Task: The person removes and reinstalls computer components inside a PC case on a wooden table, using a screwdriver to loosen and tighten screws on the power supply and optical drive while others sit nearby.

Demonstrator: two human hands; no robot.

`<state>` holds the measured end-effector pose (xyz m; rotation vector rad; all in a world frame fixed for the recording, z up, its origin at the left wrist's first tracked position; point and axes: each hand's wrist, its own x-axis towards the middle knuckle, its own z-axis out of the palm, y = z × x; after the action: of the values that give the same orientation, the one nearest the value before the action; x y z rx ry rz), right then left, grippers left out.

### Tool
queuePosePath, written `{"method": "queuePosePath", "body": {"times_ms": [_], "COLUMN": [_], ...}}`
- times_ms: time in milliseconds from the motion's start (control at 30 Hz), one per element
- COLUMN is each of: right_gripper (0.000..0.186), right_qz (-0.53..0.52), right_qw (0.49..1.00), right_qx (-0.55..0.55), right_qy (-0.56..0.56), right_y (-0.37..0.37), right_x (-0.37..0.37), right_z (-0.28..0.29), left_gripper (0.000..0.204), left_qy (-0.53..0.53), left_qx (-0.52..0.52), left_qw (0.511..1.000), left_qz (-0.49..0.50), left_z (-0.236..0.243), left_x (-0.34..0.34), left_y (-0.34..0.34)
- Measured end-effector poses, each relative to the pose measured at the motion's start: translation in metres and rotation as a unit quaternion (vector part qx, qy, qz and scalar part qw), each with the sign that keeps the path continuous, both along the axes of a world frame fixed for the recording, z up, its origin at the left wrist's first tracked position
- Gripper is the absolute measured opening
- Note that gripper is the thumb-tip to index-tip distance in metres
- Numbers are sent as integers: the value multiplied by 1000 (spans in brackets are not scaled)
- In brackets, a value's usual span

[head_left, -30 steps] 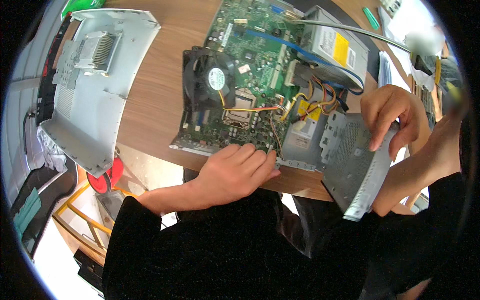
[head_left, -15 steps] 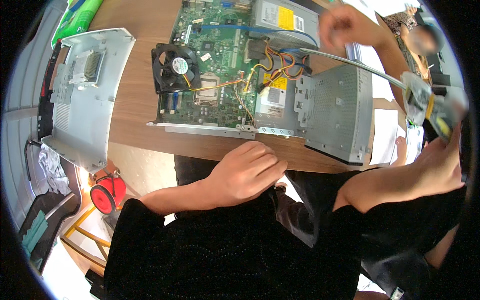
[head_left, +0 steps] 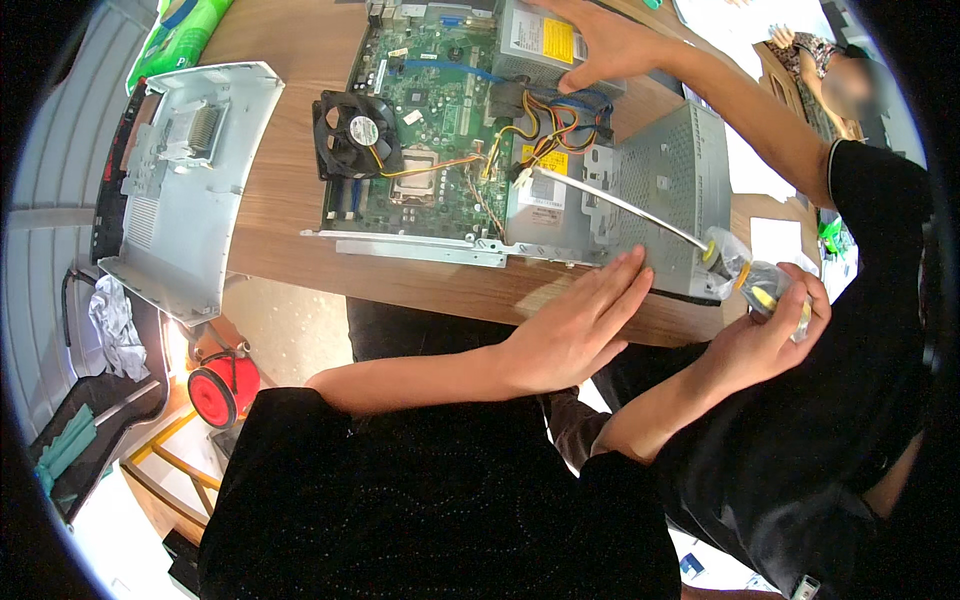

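My right hand is closed around the handle of a long screwdriver, which is wrapped in clear plastic. The shaft slants up and left over the opened computer case, its tip close to a white cable connector by the power supply cables. My left hand, empty with its fingers stretched out, is at the table's front edge below the case. Inside the case are a green motherboard, a black fan and multicoloured cables. A co-worker's hand rests on the power supply.
A removed case cover lies at the left of the wooden table, with a green package behind it. The co-worker's black-sleeved arm reaches in from the right. Another person sits farther back.
My right hand has brought the screwdriver left, its tip now lower, by the connector. My left hand has moved right and straightened its fingers. The co-worker's hand has come onto the power supply.
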<state>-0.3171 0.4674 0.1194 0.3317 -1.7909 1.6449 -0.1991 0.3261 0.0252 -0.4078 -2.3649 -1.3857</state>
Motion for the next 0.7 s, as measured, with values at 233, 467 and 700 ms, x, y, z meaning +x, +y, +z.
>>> {"method": "queuePosePath", "body": {"times_ms": [233, 467, 700], "right_gripper": [19, 34, 35], "right_qz": [-51, 71, 226], "right_qw": [998, 981, 959], "right_qx": [-13, 6, 5], "right_qy": [23, 181, 171], "right_y": [-12, -7, -35], "right_x": [-4, 25, 45], "right_z": [-8, -12, -26], "left_gripper": [84, 79, 63], "left_qy": [13, -94, -214], "left_qx": [-20, 4, 118], "left_qw": [1000, 994, 943], "left_qz": [10, -59, -224], "left_z": [-3, -5, 9], "left_x": [-11, 2, 43], "left_y": [-3, -32, -106]}}
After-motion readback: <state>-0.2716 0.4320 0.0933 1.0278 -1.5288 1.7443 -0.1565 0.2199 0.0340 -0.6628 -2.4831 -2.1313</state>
